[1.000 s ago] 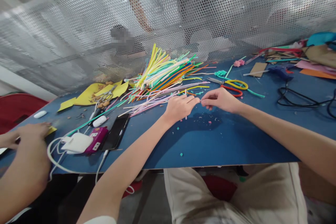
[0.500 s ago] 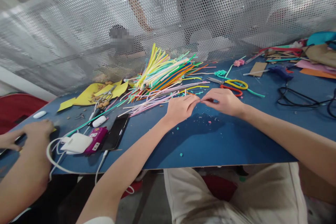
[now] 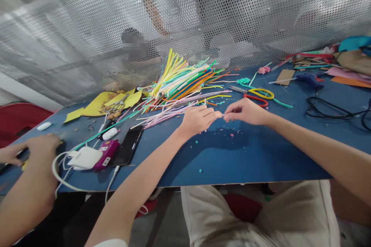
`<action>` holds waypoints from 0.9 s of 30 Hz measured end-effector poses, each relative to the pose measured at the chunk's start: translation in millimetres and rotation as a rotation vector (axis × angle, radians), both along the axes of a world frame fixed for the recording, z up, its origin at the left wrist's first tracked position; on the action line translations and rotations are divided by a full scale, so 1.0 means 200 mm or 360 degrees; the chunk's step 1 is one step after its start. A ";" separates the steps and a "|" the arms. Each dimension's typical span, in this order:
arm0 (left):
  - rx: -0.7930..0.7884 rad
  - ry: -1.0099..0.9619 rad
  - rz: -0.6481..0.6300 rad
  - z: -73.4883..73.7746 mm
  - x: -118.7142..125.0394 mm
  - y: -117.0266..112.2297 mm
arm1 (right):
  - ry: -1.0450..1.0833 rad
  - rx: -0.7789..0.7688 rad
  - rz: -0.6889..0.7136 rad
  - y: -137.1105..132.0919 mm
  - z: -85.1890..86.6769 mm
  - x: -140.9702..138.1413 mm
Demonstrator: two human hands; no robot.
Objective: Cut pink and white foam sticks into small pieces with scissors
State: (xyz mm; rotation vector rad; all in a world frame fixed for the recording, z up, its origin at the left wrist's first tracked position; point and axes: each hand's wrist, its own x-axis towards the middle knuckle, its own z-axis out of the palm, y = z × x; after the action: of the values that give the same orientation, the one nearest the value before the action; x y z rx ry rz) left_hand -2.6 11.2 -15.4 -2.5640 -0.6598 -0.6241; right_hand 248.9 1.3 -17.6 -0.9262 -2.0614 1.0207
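Perforated metal screening [image 3: 246,11] backs a blue table [image 3: 232,162]; colourful stems [image 3: 185,79] heap at its far side. Nearer, the left hand [image 3: 198,119] and right hand [image 3: 246,111] — fingertips nearly meeting — pinch a small lilac piece [image 3: 223,115] between them.

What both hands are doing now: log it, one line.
left hand: pinching small lilac piece, mostly hidden | right hand: pinching same piece | nearby: scissors, coloured stems | surface: blue table
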 end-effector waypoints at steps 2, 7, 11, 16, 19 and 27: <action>-0.0003 0.0068 0.0008 0.00 -0.01 0.01 | 0.0077 -0.0264 0.0126 0.00 0.00 0.00; -0.0053 0.0277 0.0071 0.02 -0.02 0.00 | 0.0228 -0.0858 0.0214 0.01 0.00 0.00; -0.0013 0.0345 0.0033 0.02 -0.01 0.00 | 0.0266 -0.0971 0.0119 0.01 -0.02 0.00; -0.0058 0.0241 0.0017 -0.01 0.00 0.02 | 0.0227 -0.0649 -0.0054 0.01 -0.03 -0.02; -0.0097 0.0143 0.0029 -0.02 0.00 0.03 | 0.0212 -0.0473 -0.0143 0.01 -0.02 -0.03; -0.0180 -0.0132 0.0046 0.00 0.01 0.01 | 0.0249 0.0155 -0.0285 -0.04 -0.02 -0.06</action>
State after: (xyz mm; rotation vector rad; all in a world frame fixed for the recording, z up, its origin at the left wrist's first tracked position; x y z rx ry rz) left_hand -0.5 13.8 -15.9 -2.6387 -0.7792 -0.7053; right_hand 236.3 -5.9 -21.6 -0.9323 -1.8461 0.8622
